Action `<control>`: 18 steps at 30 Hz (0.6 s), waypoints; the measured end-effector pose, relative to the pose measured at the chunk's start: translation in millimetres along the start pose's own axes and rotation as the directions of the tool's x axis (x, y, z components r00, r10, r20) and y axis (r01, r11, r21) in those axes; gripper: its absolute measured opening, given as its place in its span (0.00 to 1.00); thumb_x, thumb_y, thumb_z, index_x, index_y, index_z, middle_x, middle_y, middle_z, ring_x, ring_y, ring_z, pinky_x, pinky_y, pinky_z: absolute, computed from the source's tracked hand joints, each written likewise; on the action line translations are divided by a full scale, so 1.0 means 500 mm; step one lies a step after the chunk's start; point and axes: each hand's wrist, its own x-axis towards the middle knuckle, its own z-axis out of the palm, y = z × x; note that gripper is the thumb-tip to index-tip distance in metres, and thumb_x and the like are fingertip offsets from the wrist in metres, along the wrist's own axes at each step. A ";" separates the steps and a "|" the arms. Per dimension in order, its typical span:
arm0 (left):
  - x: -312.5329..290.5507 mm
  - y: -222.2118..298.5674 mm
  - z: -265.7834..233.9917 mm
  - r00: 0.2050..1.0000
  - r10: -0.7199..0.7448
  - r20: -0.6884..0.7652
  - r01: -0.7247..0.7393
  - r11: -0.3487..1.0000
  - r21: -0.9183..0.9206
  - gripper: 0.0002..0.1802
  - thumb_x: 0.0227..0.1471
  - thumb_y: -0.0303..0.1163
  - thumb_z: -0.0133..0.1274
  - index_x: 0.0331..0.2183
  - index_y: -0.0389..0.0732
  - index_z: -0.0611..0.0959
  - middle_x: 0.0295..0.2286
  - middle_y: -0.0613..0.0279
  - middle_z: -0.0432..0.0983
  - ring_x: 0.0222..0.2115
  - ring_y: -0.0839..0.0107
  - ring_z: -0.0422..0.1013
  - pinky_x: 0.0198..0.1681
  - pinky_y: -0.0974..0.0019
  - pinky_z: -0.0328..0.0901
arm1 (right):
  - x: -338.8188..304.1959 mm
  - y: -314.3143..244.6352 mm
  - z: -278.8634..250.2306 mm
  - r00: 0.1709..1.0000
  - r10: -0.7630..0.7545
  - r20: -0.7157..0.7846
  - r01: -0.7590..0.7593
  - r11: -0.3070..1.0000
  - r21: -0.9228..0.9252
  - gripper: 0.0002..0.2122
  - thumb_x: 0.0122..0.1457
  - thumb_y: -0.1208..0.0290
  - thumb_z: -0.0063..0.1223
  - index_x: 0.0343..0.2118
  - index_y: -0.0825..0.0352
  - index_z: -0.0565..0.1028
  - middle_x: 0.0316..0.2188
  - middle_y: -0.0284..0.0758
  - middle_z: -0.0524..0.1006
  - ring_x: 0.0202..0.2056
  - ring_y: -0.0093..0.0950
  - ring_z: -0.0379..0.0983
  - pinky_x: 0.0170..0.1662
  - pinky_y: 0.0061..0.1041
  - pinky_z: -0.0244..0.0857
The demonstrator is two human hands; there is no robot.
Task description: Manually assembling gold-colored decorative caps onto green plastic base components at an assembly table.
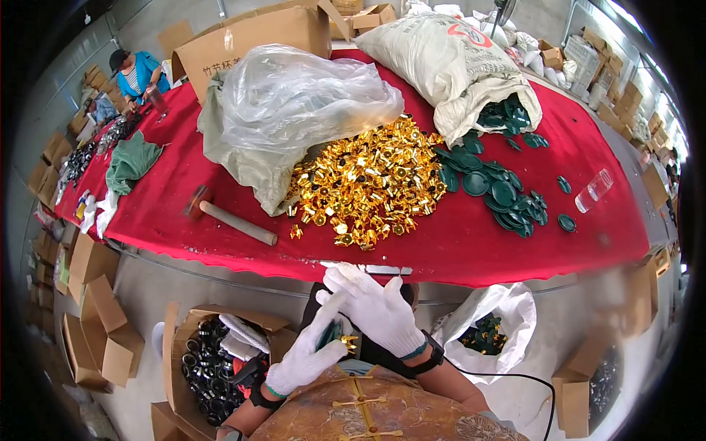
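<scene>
Both my hands wear white knit gloves and are close together in front of my body, at the near edge of the red-covered table (243,220). In my left hand (305,356) is a dark green disc (329,335), with a shiny gold fitting (348,342) showing beside it. Whether the two are joined I cannot tell. My right hand (379,312) reaches across the left fingertips, its fingers stretched out flat and the thumb apart. A heap of gold fittings (368,184) lies ahead on the table, and loose dark green discs (504,192) are spread to its right.
A hammer (235,220) lies left of the heap, beside a plastic-lined sack (287,110). A woven sack (456,66) spills discs; a clear cup (593,191) lies at right. Below are a carton of black rings (173,360) and a white bag (518,316). Another person (138,73) works far left.
</scene>
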 end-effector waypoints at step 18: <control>0.003 -0.011 0.013 0.989 -0.147 0.007 0.147 0.989 0.036 0.45 0.62 0.29 0.52 0.72 0.33 0.50 0.63 0.47 0.63 0.61 0.67 0.61 0.66 0.62 0.54 | -0.022 0.017 0.015 0.994 0.091 -0.064 -0.099 0.986 -0.136 0.48 0.65 0.29 0.24 0.74 0.70 0.44 0.74 0.48 0.50 0.72 0.48 0.51 0.75 0.45 0.40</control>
